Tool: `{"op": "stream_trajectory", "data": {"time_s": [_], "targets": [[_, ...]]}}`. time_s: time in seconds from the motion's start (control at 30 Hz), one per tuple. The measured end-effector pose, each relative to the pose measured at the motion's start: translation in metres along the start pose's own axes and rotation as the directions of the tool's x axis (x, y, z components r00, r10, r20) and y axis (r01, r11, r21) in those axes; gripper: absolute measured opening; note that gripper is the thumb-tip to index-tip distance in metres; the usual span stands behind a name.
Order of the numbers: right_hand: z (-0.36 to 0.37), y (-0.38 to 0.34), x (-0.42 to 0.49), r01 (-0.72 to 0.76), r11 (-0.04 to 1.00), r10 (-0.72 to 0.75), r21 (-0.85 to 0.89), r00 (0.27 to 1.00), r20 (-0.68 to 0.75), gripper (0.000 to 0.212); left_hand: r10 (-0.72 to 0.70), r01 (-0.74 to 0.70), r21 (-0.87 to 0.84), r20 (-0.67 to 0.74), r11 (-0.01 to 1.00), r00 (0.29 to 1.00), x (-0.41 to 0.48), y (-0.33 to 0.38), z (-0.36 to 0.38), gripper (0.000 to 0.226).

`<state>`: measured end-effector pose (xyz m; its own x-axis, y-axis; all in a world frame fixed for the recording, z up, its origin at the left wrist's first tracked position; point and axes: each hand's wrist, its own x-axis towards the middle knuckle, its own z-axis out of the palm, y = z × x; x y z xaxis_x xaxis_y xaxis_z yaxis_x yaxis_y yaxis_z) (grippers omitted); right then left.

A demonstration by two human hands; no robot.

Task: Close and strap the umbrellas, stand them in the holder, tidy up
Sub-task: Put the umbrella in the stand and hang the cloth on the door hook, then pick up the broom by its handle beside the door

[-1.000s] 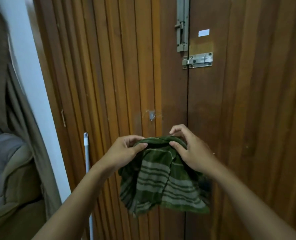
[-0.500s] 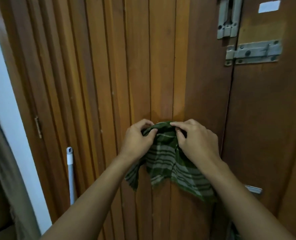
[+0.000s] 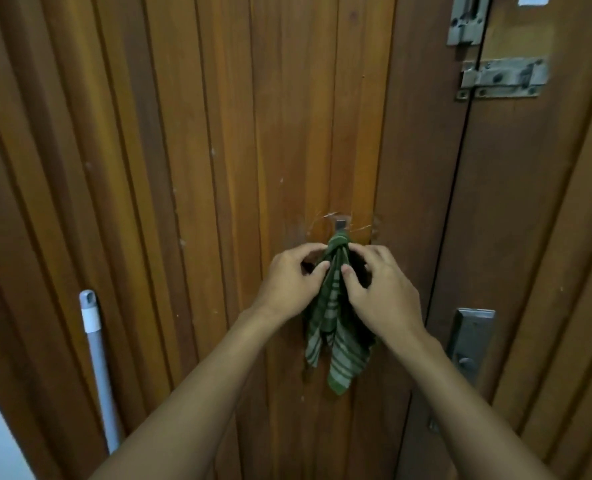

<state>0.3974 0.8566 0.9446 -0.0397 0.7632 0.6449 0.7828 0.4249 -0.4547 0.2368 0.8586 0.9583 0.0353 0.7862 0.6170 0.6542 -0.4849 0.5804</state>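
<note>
One view, head: we face a wooden door [image 3: 218, 168], and we judge this to be the tidy-up part of the task.
Cloth: a green striped cloth [image 3: 336, 327] is bunched at its top over a small hook [image 3: 340, 224], nearer the door's right edge than its left, and hangs against the planks.
Left hand: our left hand [image 3: 293, 282] has curled fingers; thumb and forefinger pinch the cloth just below the hook.
Right hand: our right hand [image 3: 383, 296] pinches the same bunch from the other side.
Handling: we judge it light, soft and limp, not fragile. It could slip off a shallow hook, so we would hold the gathered top, not the loose tails.
Beside: a white pole [image 3: 95, 358] stands near the door's left edge.
</note>
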Motion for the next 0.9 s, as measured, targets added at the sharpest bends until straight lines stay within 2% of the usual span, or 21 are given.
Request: {"op": "stream_trajectory", "data": {"time_s": [0.07,0.1,0.2,0.27,0.33,0.4,0.47,0.57,0.67,0.73,0.77,0.8,0.83,0.9], "targets": [[0.003,-0.005,-0.005,-0.054,0.998,0.052,0.028,0.997,0.051,0.041,-0.023,0.029,-0.089,0.065,0.996,0.998,-0.002,-0.003,-0.008,0.025],[0.004,-0.01,-0.01,-0.047,0.999,0.047,0.006,0.999,-0.002,0.04,-0.027,0.036,-0.096,0.092,0.995,0.995,-0.005,-0.006,-0.014,0.024],[0.014,-0.035,-0.026,0.072,0.992,-0.094,-0.101,0.967,-0.237,0.031,-0.051,0.06,-0.052,0.156,0.997,0.986,-0.02,-0.028,-0.039,0.02],[0.035,-0.06,-0.038,0.189,0.979,-0.202,-0.075,0.948,-0.247,0.027,-0.102,0.108,-0.047,0.114,0.993,0.988,-0.036,-0.056,-0.061,0.015],[0.065,-0.083,-0.049,0.272,0.962,-0.267,0.015,0.955,-0.131,0.024,-0.175,0.174,-0.075,-0.017,0.982,0.984,-0.058,-0.092,-0.087,0.011],[0.1,-0.102,-0.061,0.266,0.954,-0.276,0.139,0.959,0.063,0.021,-0.255,0.247,-0.068,-0.175,0.967,0.951,-0.085,-0.128,-0.113,0.01],[0.142,-0.118,-0.071,0.121,0.953,-0.208,0.277,0.927,0.311,0.018,-0.352,0.353,-0.054,-0.308,0.934,0.884,-0.112,-0.162,-0.139,0.011],[0.212,-0.14,-0.09,-0.233,0.87,-0.093,0.435,0.789,0.607,0.015,-0.497,0.504,-0.105,-0.431,0.857,0.754,-0.147,-0.209,-0.169,0.02],[0.278,-0.157,-0.106,-0.464,0.77,-0.038,0.438,0.652,0.758,0.018,-0.664,0.663,-0.141,-0.352,0.735,0.66,-0.172,-0.252,-0.18,0.051],[0.32,-0.166,-0.116,-0.605,0.704,-0.012,0.372,0.513,0.858,0.029,-0.757,0.748,-0.15,-0.241,0.647,0.607,-0.184,-0.279,-0.179,0.066],[0.338,-0.173,-0.121,-0.631,0.696,-0.011,0.344,0.469,0.883,0.038,-0.786,0.774,-0.145,-0.183,0.616,0.591,-0.188,-0.29,-0.178,0.068],[0.356,-0.176,-0.125,-0.65,0.695,0.001,0.306,0.427,0.904,0.045,-0.802,0.79,-0.14,-0.134,0.597,0.582,-0.192,-0.305,-0.175,0.065],[0.375,-0.176,-0.131,-0.656,0.693,0.003,0.298,0.416,0.909,0.044,-0.801,0.789,-0.141,-0.091,0.598,0.591,-0.194,-0.318,-0.172,0.058],[0.399,-0.181,-0.14,-0.577,0.763,-0.035,0.292,0.415,0.909,0.035,-0.758,0.744,-0.156,-0.048,0.649,0.651,-0.198,-0.338,-0.167,0.037]]}}
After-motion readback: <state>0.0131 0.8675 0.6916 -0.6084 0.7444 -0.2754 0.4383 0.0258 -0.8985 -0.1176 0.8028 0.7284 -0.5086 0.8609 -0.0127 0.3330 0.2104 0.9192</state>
